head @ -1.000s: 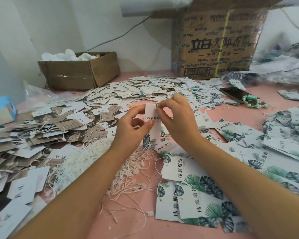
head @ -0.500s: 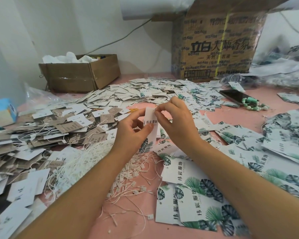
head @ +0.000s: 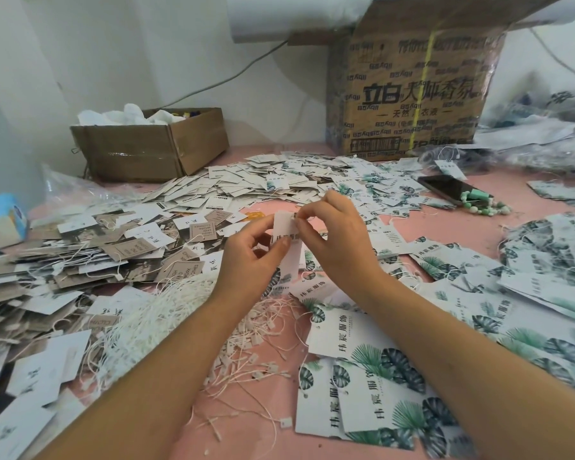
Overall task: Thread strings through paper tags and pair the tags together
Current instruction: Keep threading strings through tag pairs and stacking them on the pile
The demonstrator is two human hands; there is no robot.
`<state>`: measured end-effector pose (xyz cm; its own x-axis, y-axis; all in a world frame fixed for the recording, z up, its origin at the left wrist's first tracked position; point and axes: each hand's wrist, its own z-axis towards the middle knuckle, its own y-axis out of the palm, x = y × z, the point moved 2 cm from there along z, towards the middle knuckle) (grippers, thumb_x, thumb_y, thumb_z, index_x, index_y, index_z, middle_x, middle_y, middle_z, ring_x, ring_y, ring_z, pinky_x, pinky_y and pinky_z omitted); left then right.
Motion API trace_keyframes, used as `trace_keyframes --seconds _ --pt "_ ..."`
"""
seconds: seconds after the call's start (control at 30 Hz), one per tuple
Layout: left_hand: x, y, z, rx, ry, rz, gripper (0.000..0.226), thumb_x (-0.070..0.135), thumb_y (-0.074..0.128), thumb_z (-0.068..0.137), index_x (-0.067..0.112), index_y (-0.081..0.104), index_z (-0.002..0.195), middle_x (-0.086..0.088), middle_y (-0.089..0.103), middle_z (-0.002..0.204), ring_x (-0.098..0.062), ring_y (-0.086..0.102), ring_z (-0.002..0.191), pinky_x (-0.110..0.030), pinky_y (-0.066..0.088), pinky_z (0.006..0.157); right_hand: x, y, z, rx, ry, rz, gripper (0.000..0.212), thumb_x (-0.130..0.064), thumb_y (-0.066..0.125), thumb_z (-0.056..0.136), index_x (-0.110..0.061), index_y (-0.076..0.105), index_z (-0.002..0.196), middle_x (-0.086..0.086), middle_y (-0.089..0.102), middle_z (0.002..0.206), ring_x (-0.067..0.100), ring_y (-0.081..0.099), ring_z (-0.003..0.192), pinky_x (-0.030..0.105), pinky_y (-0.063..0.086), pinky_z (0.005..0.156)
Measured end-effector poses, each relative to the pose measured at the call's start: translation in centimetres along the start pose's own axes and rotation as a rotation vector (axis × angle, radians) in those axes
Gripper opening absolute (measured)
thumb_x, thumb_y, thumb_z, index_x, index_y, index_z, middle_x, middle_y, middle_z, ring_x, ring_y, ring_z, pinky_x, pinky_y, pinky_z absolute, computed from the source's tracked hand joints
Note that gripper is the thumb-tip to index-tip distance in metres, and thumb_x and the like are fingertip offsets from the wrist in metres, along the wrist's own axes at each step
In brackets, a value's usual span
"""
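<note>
1. Plainly, the held tag point(head: 287, 247) is thin card. It is light and stiff enough to stand upright, yet likely to crease if squeezed across its face. It stands above the pink table point(head: 246, 426) at the middle of the view, between both hands.
2. The left hand point(head: 249, 260) pinches it at the lower left edge, thumb in front and fingers behind. That looks a sound place to hold, keeping the card steady without bending it.
3. The right hand point(head: 337, 240) has its fingertips closed on the top edge, where a hole would sit. Whether a string end is also between them is too small to tell.
4. The loose strings point(head: 239, 340) lie tangled on the table just below the hands. They are thin, limp and apt to snag on one another, so each is best drawn out by one end or by its small white tab.
5. Leaf-printed tags point(head: 379, 376) lie scattered to the right and brown tags point(head: 183, 270) are heaped to the left. Overlapping cards may slide, so lift one by an edge.
</note>
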<state>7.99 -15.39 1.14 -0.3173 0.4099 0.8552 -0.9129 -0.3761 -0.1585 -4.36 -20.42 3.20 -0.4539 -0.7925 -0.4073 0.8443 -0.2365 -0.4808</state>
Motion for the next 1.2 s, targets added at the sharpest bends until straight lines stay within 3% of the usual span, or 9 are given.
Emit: trace_keyframes --seconds 0.17,0.33,0.5,0.63,0.87,1.03,1.2 --pt "0.08 0.06 0.0 -0.004 0.01 -0.019 0.034 0.004 0.061 0.088 0.038 0.063 0.092 0.002 0.065 0.089 -0.003 0.056 0.072 -0.02 0.052 0.061 -0.18 0.03 -0.1 -0.013 -0.031 0.018 0.01 -0.008 0.063 0.083 0.001 0.066 0.083 0.01 0.05 0.077 0.019 0.043 0.077 0.024 0.031 0.067" --pt "-0.01 0.15 0.06 0.003 -0.008 -0.048 0.03 0.006 0.062 0.089 0.036 0.065 0.094 0.0 0.067 0.089 -0.004 0.059 0.074 -0.02 0.052 0.062 -0.25 0.03 -0.13 -0.011 -0.021 0.012 0.01 -0.008 0.063 0.083 0.001 0.066 0.084 0.013 0.053 0.078 0.024 0.048 0.078 0.025 0.033 0.066" --pt "-0.02 0.14 0.15 0.079 -0.062 -0.121 0.033 0.007 0.067 0.084 0.04 0.066 0.089 0.015 0.07 0.083 -0.011 0.059 0.082 -0.025 0.053 0.066 -0.21 -0.04 -0.08 -0.003 0.009 0.009 0.009 -0.008 0.064 0.083 0.001 0.065 0.082 0.01 0.051 0.077 0.019 0.042 0.077 0.022 0.027 0.064" --pt "0.02 0.04 0.2 0.102 -0.074 -0.144 0.033 0.005 0.068 0.082 0.037 0.066 0.087 0.014 0.069 0.08 -0.012 0.059 0.08 -0.023 0.053 0.064 -0.23 -0.03 -0.08 0.0 0.02 0.01 0.01 -0.009 0.064 0.084 0.001 0.066 0.083 0.004 0.045 0.078 0.017 0.041 0.078 0.021 0.024 0.064" --pt "0.2 0.03 0.26 0.098 -0.057 -0.15 0.032 0.006 0.069 0.081 0.038 0.066 0.083 0.02 0.069 0.074 -0.001 0.06 0.071 -0.016 0.052 0.06 -0.31 -0.07 -0.1 -0.002 0.007 0.019 0.01 -0.009 0.064 0.083 0.001 0.065 0.082 0.013 0.052 0.077 0.018 0.042 0.076 0.02 0.025 0.064" --pt "0.21 0.03 0.25 0.103 -0.052 -0.139 0.033 0.006 0.069 0.082 0.039 0.067 0.083 0.017 0.07 0.076 -0.006 0.062 0.075 -0.017 0.052 0.06 -0.4 -0.09 -0.1 0.003 -0.001 0.014 0.01 -0.008 0.064 0.083 0.002 0.066 0.081 0.014 0.053 0.076 0.019 0.043 0.075 0.021 0.027 0.064" --pt "0.48 0.22 0.26 0.127 -0.043 -0.157 0.034 0.008 0.07 0.081 0.042 0.067 0.08 0.017 0.069 0.073 -0.006 0.06 0.07 -0.019 0.051 0.055 -0.69 -0.33 0.3 0.034 0.061 0.051 0.007 -0.007 0.065 0.083 -0.001 0.066 0.081 -0.001 0.044 0.075 0.013 0.04 0.075 0.012 0.025 0.063"
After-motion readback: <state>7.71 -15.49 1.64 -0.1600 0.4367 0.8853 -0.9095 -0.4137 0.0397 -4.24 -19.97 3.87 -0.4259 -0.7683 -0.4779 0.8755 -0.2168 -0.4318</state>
